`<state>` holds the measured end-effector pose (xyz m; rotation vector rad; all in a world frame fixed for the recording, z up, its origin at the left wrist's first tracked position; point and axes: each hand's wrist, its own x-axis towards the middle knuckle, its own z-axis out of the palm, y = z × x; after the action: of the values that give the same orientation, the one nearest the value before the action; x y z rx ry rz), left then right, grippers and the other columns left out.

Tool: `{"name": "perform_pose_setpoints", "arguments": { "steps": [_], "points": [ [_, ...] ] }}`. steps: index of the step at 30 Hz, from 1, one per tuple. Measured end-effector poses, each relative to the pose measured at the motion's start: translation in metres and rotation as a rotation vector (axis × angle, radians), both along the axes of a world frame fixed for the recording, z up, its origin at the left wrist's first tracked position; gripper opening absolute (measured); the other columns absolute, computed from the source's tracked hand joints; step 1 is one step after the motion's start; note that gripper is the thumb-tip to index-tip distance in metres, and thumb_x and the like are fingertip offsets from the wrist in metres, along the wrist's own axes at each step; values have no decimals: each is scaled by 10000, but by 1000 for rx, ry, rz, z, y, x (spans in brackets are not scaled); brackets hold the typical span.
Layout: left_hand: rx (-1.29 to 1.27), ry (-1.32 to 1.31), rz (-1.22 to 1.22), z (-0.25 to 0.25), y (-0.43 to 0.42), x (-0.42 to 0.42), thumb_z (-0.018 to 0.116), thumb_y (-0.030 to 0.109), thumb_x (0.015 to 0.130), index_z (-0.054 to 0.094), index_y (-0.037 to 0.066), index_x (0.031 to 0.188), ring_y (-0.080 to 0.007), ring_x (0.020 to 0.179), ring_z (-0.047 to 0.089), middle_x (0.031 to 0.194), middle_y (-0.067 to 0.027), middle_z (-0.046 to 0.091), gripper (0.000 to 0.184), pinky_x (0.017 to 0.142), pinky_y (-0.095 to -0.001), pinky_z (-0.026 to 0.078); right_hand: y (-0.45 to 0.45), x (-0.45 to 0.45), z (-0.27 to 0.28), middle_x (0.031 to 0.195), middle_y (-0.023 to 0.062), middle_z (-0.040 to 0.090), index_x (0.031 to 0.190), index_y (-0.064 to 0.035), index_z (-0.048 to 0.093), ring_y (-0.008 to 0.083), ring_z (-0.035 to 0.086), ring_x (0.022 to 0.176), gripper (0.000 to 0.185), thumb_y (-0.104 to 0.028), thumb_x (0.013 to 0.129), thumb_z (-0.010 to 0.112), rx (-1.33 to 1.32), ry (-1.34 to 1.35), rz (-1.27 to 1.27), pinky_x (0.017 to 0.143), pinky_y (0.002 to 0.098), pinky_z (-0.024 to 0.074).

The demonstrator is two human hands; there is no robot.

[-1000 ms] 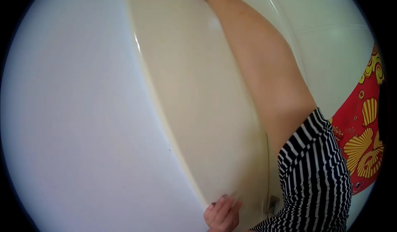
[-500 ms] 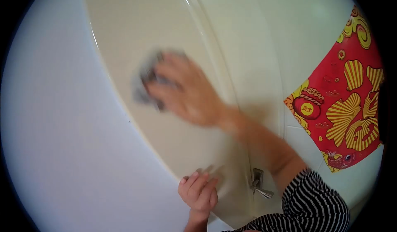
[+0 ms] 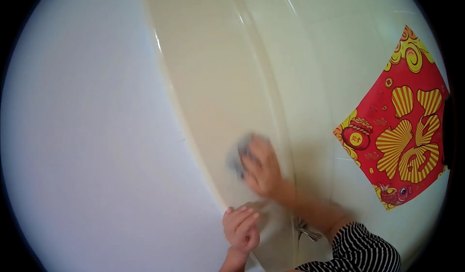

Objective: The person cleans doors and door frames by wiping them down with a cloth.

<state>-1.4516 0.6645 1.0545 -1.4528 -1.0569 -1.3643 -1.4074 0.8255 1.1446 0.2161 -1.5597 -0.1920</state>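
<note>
My right hand (image 3: pixel 262 167) is closed over a bunched grey cloth (image 3: pixel 236 160) and presses it against a long beige panel (image 3: pixel 213 88). Motion blurs the cloth and fingertips. Below it, beside the panel's left edge, my left hand (image 3: pixel 241 227) is raised with its fingers curled and close together. Nothing shows in that hand. A metal lever handle (image 3: pixel 308 232) is partly covered by my right forearm.
A red and yellow poster (image 3: pixel 382 136) hangs on the pale door surface (image 3: pixel 310 78) to the right. A plain white wall (image 3: pixel 97 126) fills the left side, with a small dark mark near the panel. A raised moulding runs along the panel's right side.
My right hand and the cloth have moved down and to the right along the panel, nearer to my left hand. The view has shifted slightly, and my left hand's fingers look more curled.
</note>
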Motion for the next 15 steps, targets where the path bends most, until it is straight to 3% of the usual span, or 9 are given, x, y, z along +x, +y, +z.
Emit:
{"name": "perform_pose_setpoints", "arguments": {
  "steps": [1,6,10,12,14,15],
  "points": [
    [-20,10,10,0,2,0,546,-66,669,668,92,932,-285,981,615,1010,-89,657,330,903,-476,421,4,-4,38,1392,196,445,1284,-56,562,413,385,1353,417,-148,877,581,23,31,28,1096,609,278],
    [-53,57,143,4,9,3,577,-45,613,690,123,806,-256,910,638,956,-61,662,279,769,-412,376,25,-25,216,1381,199,467,1313,-44,543,390,430,1292,428,-167,903,559,186,222,66,1110,476,317],
    [-161,27,164,3,10,-2,617,-14,605,702,163,814,-213,851,652,905,-21,666,287,746,-383,353,44,-46,351,1355,170,504,1285,-79,577,355,450,1272,401,-225,914,535,253,324,44,1101,469,327],
    [-144,27,197,1,12,-2,627,-2,612,701,168,823,-204,852,654,909,-13,666,280,748,-378,353,16,-28,390,1538,175,346,1419,41,417,335,276,1439,516,-261,1002,376,-109,89,81,1197,422,209],
    [-124,27,226,-2,15,-2,637,10,620,699,173,832,-195,853,657,913,-5,666,275,749,-372,353,28,-32,450,1554,179,312,1442,29,392,321,266,1448,525,-269,1015,331,-158,88,56,1200,441,199],
    [-131,20,221,-6,16,-3,646,16,628,698,177,841,-190,858,660,914,-2,666,272,780,-374,365,34,-34,487,1553,182,313,1450,13,390,318,285,1438,527,-275,1013,328,-188,49,-363,1194,434,217]
  ]
}}
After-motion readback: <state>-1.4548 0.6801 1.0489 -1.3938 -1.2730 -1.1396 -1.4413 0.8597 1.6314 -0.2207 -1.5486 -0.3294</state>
